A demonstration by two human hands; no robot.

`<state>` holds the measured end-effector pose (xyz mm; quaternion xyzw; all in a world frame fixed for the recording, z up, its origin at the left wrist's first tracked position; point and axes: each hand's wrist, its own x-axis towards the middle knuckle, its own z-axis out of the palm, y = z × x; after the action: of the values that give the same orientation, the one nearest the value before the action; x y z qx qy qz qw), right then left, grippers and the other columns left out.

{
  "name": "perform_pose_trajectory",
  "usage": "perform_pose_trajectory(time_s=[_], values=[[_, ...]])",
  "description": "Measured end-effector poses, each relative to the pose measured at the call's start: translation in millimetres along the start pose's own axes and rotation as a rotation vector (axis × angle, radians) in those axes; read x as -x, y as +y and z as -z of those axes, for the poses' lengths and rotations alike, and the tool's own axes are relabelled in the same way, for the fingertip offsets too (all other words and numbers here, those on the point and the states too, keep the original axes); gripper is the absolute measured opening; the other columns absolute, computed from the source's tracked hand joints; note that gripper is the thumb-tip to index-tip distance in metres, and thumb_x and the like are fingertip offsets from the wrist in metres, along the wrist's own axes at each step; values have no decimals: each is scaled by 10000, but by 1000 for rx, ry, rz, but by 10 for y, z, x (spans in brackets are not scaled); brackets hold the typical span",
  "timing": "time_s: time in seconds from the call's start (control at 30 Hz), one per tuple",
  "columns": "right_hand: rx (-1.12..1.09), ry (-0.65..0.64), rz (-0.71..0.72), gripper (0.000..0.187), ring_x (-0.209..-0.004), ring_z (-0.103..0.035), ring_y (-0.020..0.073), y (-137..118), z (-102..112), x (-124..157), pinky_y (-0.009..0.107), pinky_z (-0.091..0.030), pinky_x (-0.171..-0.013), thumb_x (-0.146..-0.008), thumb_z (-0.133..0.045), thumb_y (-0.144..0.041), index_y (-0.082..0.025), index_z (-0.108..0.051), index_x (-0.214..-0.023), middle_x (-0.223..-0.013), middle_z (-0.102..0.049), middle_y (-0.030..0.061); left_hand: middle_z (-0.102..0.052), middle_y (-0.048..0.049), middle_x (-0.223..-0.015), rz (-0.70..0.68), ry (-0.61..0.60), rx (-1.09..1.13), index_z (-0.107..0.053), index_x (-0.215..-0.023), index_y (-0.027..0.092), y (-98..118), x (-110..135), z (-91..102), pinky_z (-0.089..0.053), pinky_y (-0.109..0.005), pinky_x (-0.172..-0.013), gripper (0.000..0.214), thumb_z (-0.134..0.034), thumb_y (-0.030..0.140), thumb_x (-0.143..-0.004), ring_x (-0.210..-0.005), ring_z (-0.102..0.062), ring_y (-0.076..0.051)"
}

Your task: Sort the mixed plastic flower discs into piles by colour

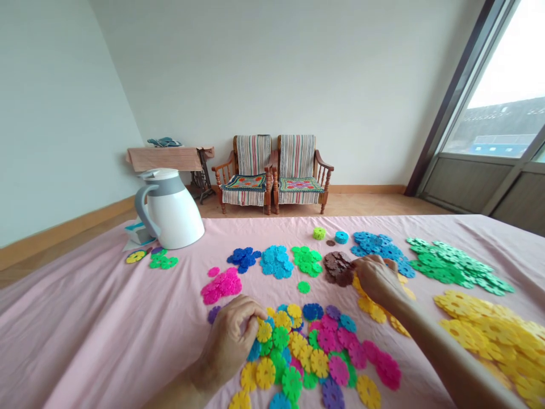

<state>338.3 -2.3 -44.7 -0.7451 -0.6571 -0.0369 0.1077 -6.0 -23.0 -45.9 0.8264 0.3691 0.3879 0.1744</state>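
My left hand [235, 326] is closed, thumb and fingers together, at the left edge of a mixed heap of notched plastic snowflake discs [304, 352]. A yellow disc [264, 330] lies right by its fingertips; what is in the pinch is hidden. Farther right, my right hand [380, 278] reaches over a pile of yellow discs [377, 311], its fingers closed at the right side of a brown disc pile [338, 268]. Anything between those fingers is too hidden to name. Behind the mixed heap lie single-colour piles: pink [222, 286], dark blue [243, 258], light blue [276, 261] and green [307, 260].
A white and grey jug [174, 213] stands at the table's back left, with a few discs [163, 260] before it. Small lime [319, 233] and blue [341, 237] stacks stand at the back. Blue [378, 249], green [457, 264] and large yellow [494, 335] piles lie right.
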Motion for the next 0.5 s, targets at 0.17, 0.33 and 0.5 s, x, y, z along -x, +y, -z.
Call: perform_pose_trajectory(time_s=[0.17,0.33,0.5], values=[[-16,15,-6,330,-1035,-545,249,10,-25,-39,412,-296,-844,-847,-369,-170,-241,-650,-1005,-1107,-668,69,-658,-20,-716,-8,5,-1,-604,-708,183,2,-2,0,-496,-254,-668,267,-407,5,-733,-719,-634,-151],[-3,67,-81,323,-1041,-535,292,136,52,-45,419,-319,-825,-825,-433,-275,-221,-623,-1081,-1118,-651,93,-659,-17,-713,-14,5,-3,-608,-707,187,-3,-7,-5,-493,-251,-663,269,-412,5,-730,-714,-633,-150],[0,-2,-30,238,-990,-524,298,115,86,41,424,-311,-813,-749,-525,-397,-228,-644,-867,-970,-659,74,-658,-17,-714,-12,0,-3,-615,-712,185,-9,-4,-13,-490,-251,-661,276,-411,0,-732,-711,-628,-149]])
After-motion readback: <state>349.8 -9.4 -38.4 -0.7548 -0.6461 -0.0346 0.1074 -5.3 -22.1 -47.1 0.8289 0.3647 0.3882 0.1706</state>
